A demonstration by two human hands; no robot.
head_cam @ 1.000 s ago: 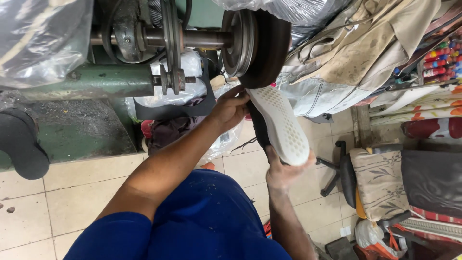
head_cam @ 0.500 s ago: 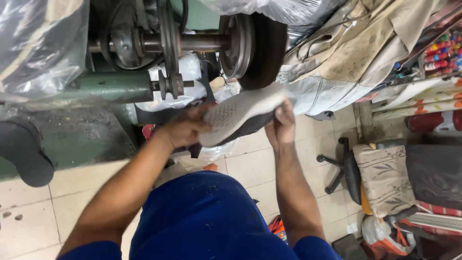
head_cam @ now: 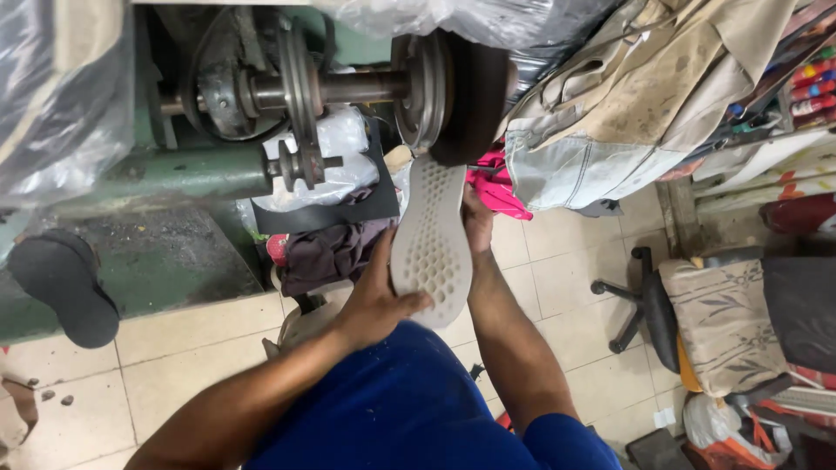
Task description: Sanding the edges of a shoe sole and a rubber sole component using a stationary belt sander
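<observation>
Head view: left hand (head_cam: pixel 376 300) grips the near end of a pale shoe sole (head_cam: pixel 428 235), fingers closed around its edge, while the right hand (head_cam: pixel 477 218) clasps its far side, tip raised against the dark grinding wheel (head_cam: pixel 470 100). Green machine (head_cam: pixel 174 174) stands on a tiled floor (head_cam: pixel 557 270), amid plastic sheeting (head_cam: pixel 61 96), piled bags (head_cam: pixel 627 113) and an office chair (head_cam: pixel 697 322).

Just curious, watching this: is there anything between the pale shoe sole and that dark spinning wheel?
Nothing visible. The shoe sole, held by the left hand and right hand, has its far tip right up at the dark wheel; whether they touch is unclear.
</observation>
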